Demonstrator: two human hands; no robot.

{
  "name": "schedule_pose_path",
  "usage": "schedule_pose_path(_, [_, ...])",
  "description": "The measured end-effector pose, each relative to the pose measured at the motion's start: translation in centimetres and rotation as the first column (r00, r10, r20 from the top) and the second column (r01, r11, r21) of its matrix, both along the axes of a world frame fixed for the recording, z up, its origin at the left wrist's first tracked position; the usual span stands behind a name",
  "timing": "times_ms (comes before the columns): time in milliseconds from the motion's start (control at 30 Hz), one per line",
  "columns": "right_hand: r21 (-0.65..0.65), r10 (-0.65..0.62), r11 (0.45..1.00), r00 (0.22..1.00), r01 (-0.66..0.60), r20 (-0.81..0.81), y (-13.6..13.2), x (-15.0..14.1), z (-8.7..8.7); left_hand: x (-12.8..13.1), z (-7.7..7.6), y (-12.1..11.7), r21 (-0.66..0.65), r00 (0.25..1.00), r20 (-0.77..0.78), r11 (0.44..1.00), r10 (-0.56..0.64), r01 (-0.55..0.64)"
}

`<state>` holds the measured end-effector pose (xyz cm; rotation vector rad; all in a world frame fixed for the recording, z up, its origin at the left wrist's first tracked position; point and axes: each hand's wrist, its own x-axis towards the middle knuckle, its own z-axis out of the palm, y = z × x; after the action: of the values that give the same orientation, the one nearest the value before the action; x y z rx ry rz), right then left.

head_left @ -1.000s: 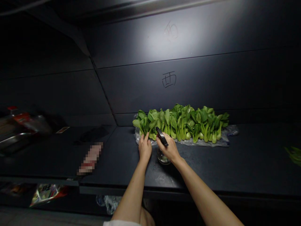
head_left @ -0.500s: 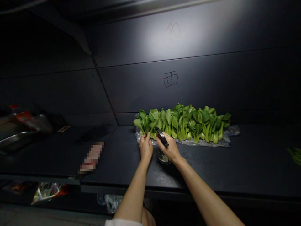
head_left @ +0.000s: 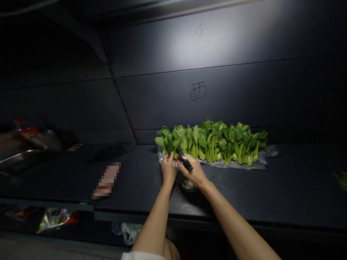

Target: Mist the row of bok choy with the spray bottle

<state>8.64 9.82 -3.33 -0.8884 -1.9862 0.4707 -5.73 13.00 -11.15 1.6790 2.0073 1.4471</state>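
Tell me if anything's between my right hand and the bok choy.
Only the black object gripped in your right hand sits between that hand and the bok choy. The glass jar stands below the hand on the near side, so it isn't in the way.

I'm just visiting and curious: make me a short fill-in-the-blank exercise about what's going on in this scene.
The bok choy lies in a row on a sheet of clear ____.
The right hand grips a small object coloured ____.
A glass jar stands partly hidden under the ____ hand.
The character written on the wall panel above the bok choy is ____.

Missing words: plastic; black; right; 西.
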Motion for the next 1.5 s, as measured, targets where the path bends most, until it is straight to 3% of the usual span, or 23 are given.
schedule_pose_path(433, [-0.055, 0.072, 0.996, 0.997, -0.072, 0.01, 0.02, 0.05, 0.46, -0.41, -0.13, 0.45, -0.009, 0.998, 0.053, 1.0, -0.02, 0.02])
schedule_pose_path(600, [-0.024, 0.06, 0.998, 0.998, -0.06, 0.027, -0.11, 0.1, 0.47, -0.19, -0.25, 0.51, -0.018, 0.999, 0.038, 1.0, -0.007, 0.008])
schedule_pose_path(833, [-0.075, 0.105, 0.992, 0.993, -0.101, 0.06, -0.02, -0.05, 0.81, -0.48, -0.48, 0.46, -0.011, 0.999, -0.021, 0.999, -0.049, 0.049])
schedule_pose_path(1133, [-0.065, 0.075, 0.995, 0.997, -0.074, 0.009, -0.2, 0.06, 0.71, -0.27, -0.47, 0.69, -0.039, 1.0, 0.008, 0.999, 0.007, -0.006])
schedule_pose_path(1367, [-0.081, 0.158, 0.984, 0.986, -0.161, -0.047, 0.16, 0.27, 0.51, -0.36, -0.55, 0.44, 0.0, 0.999, 0.027, 0.999, -0.046, 0.046])
schedule_pose_path(1500, [-0.113, 0.089, 0.988, 0.988, -0.104, -0.125, 0.51, 0.73, 0.02, -0.17, -0.27, 0.21, -0.016, 0.999, 0.025, 0.999, -0.031, 0.032])
